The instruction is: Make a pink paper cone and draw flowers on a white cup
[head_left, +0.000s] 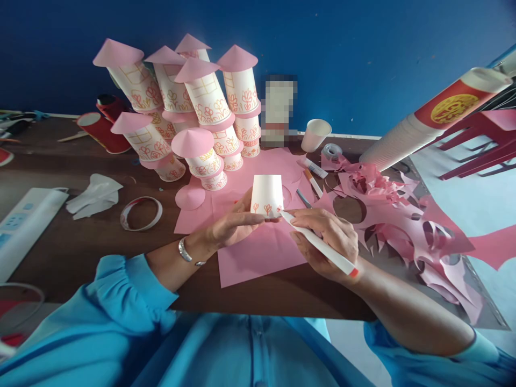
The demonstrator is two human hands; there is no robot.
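Note:
My left hand is closed on a white paper cup, held upside down over pink paper. Small red flowers are drawn along the cup's lower edge. In my right hand is a white marker with a red end, its tip at the cup's lower right edge. Behind the cup stand several towers of decorated paper cups with pink cone roofs. A loose pink cone lies left of my hands.
Pink paper scraps spread over the right side, beside a long stack of cups. A single cup, a glue stick and an orange-and-white marker lie behind my right hand. At left are a tape roll and a power strip.

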